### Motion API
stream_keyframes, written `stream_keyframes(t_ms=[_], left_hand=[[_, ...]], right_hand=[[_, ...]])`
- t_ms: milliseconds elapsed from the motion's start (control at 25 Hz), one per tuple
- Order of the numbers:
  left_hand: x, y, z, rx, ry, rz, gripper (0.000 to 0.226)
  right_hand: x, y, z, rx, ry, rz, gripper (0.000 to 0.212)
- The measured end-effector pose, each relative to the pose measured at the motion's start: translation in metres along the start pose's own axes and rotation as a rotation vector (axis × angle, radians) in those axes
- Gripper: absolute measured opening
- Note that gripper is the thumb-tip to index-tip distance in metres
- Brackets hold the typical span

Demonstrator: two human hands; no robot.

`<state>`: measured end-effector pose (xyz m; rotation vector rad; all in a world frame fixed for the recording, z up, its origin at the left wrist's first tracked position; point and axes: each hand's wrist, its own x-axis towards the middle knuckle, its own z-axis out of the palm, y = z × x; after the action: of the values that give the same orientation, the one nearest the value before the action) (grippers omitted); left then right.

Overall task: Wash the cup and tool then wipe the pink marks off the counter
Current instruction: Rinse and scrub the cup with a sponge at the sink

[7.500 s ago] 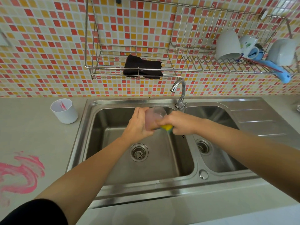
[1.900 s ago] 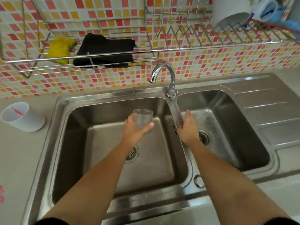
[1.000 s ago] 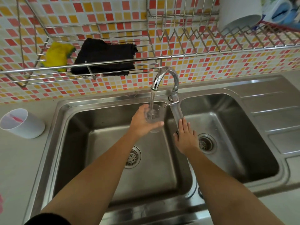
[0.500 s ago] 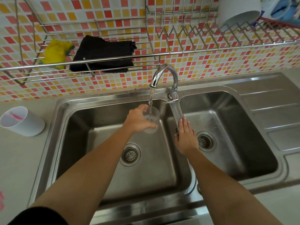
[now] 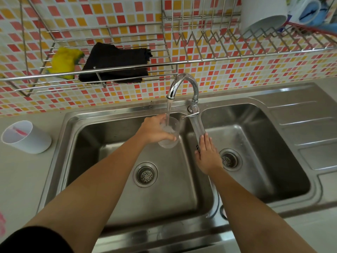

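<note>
My left hand (image 5: 154, 129) holds a clear plastic cup (image 5: 170, 135) upright over the left basin, under the running faucet (image 5: 182, 86). Water streams into the cup. My right hand (image 5: 207, 154) lies flat and open on the steel divider between the two basins, holding nothing. A white cup (image 5: 25, 136) with a pink tool inside stands on the counter to the left of the sink. A bit of the pink marks (image 5: 2, 223) shows at the left edge of the counter.
A wall rack (image 5: 109, 69) above the sink holds a yellow sponge (image 5: 63, 62) and a black cloth (image 5: 114, 63). Mugs (image 5: 262, 13) rest upside down on the rack's right part. The double steel sink (image 5: 60, 143) has a draining board (image 5: 300, 128) at right.
The sponge went from my right hand to the rack. The faucet was turned on, and my left hand brought the cup under the stream. My right hand settled on the divider.
</note>
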<state>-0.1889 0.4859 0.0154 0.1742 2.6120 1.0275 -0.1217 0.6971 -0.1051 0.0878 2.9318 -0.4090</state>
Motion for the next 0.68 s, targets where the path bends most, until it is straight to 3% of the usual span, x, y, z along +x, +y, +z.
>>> stream_keyframes(t_ms=[680], left_hand=[[0.0007,0.0029,-0.0022,-0.016,-0.033,0.016,0.079]], right_hand=[[0.0011,0.0039,0.0028,-0.012,0.006,-0.038,0.061]])
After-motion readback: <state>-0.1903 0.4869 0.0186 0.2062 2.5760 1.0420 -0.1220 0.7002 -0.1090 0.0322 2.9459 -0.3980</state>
